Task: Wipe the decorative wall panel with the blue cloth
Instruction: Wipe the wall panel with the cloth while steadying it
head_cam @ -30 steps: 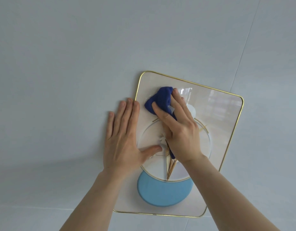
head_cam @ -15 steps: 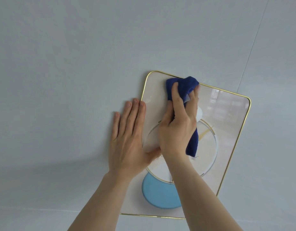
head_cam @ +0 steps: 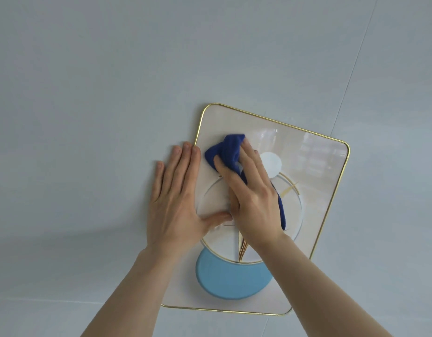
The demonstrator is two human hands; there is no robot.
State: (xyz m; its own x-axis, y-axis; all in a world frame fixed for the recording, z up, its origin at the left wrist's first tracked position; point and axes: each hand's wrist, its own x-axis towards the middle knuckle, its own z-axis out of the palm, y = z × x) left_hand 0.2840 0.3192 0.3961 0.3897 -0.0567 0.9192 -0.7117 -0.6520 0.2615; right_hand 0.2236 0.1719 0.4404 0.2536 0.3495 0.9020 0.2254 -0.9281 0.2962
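Note:
A glossy cream decorative panel (head_cam: 314, 166) with a thin gold rim hangs tilted on the pale wall. It bears a gold ring, a white disc and a light blue disc (head_cam: 224, 280). My right hand (head_cam: 254, 198) presses a bunched dark blue cloth (head_cam: 227, 152) against the panel's upper left area; a strip of cloth trails down past the hand's right side. My left hand (head_cam: 176, 198) lies flat with fingers together across the panel's left edge, fingers on the wall and thumb on the panel, holding nothing.
The pale grey-blue wall (head_cam: 88, 117) fills the view around the panel. A thin seam (head_cam: 356, 64) runs diagonally down the wall at the upper right toward the panel's top edge. A faint horizontal seam crosses near the bottom.
My right hand has brought the cloth down and to the left from the panel's top edge to its upper left area. My left hand has stayed flat in place.

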